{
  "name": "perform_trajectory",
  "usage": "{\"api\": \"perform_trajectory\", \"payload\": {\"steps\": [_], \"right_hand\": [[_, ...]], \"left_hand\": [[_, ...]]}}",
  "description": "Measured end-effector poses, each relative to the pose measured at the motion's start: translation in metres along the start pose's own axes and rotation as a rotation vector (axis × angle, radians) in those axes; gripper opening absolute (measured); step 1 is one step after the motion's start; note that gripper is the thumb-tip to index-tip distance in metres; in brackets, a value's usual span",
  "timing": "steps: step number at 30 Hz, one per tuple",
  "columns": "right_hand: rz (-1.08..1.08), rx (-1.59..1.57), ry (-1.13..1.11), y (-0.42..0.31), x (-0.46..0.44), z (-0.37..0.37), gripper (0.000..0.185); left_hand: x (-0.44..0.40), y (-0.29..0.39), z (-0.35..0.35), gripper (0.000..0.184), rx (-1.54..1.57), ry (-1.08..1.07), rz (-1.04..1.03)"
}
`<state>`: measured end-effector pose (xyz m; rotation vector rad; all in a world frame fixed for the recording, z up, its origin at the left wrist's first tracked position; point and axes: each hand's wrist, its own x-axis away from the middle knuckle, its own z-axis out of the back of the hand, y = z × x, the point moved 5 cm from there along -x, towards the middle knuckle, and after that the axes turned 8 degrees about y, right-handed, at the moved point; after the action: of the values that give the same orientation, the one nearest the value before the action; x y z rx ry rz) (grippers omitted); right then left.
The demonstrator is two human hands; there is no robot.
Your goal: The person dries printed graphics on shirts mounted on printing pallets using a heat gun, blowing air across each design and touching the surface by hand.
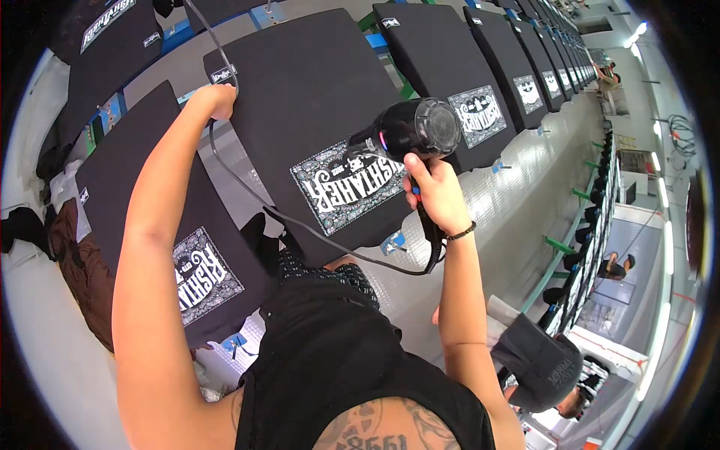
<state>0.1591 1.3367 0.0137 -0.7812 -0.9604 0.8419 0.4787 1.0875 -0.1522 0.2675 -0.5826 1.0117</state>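
Observation:
My right hand (439,195) is wrapped round the handle of a black hair dryer (416,127). The dryer's nozzle points left, over the white paisley-and-lettering print (349,184) on a black fabric panel (300,82) stretched flat on a board. In my left hand (217,102), closed near the panel's far left corner, is the dryer's grey cord (315,234). From there the cord loops down across the panel's near edge to the handle. A small white label (223,74) lies just beyond my left hand.
Another printed black panel (206,259) lies to the left, and more (480,112) run in a long row to the right. Blue metal clamps (394,241) stick out from the board edges. A co-worker in a dark shirt (536,360) is behind at right; other people are farther off.

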Motion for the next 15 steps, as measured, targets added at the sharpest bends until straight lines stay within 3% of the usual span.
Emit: {"api": "perform_trajectory", "payload": {"steps": [4,8,10,15], "right_hand": [[-0.019,-0.02,0.033,0.0,-0.004,-0.002,0.038],[0.028,0.13,0.094,0.007,-0.003,0.009,0.036],[-0.039,-0.053,0.041,0.012,0.003,0.017,0.036],[-0.059,0.087,0.031,0.032,0.028,0.039,0.035]], "left_hand": [[0.003,0.004,0.007,0.035,0.024,0.074,-0.003],[0.008,0.009,0.012,0.036,0.028,0.053,0.008],[0.006,0.007,0.005,0.072,-0.02,-0.094,0.043],[0.004,0.008,-0.001,0.074,0.001,-0.031,0.025]]}}
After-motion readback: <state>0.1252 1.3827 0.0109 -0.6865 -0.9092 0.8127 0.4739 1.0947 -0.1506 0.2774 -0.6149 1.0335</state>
